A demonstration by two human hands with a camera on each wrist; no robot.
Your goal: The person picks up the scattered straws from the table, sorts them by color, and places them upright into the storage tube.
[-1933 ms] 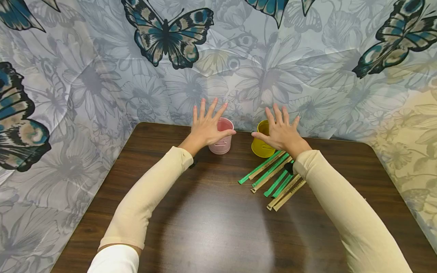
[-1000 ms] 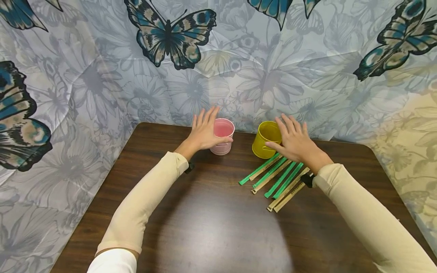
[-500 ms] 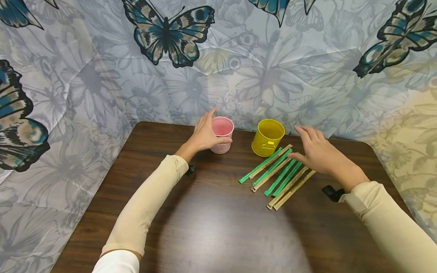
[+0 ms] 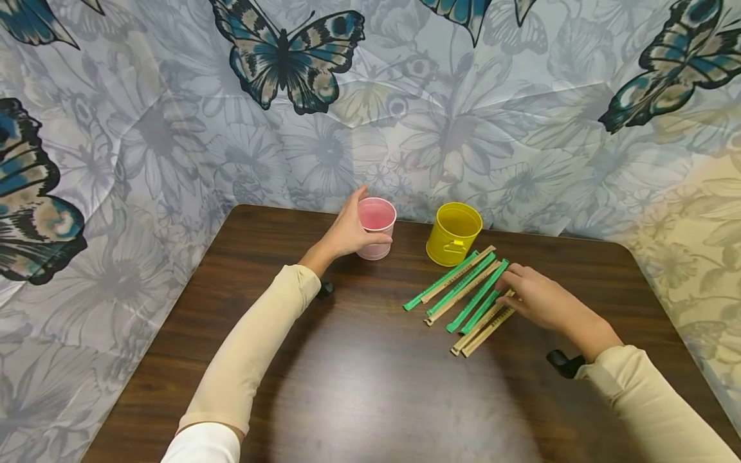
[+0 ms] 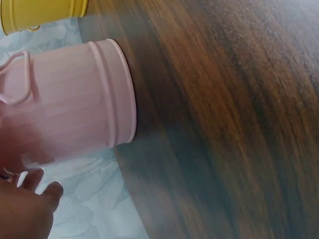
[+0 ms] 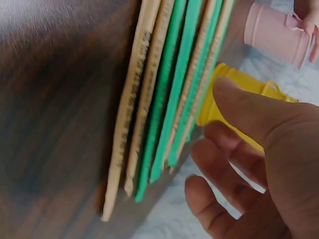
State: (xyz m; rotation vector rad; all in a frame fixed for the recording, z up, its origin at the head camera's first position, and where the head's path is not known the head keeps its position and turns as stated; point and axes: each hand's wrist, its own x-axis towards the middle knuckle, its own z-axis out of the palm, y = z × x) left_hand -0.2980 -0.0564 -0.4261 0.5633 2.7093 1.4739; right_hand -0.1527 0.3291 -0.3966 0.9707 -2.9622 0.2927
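Note:
In the head view a small pink bucket (image 4: 376,222) stands near the table's back edge. My left hand (image 4: 345,231) curls round its left side, thumb across the front and fingers partly hidden behind. To the right is a yellow bucket (image 4: 454,235) with a small handle on its front. Several slim paper-wrapped sticks, green (image 4: 477,297) and tan (image 4: 489,332), lie side by side, slanting, before it. Over their right ends is my right hand (image 4: 538,299), fingers loosely bent. The right wrist view shows its thumb and fingers apart, with nothing between them.
The dark wooden table (image 4: 376,386) reaches back to a fabric backdrop (image 4: 405,148) printed with butterflies and flowers. A dark band-like object (image 4: 564,363) sits at the right wrist.
My right hand has moved from above the yellow bucket to the right, then down to the sticks. My left hand's spread fingers have come in round the pink bucket. Buckets and sticks stay put.

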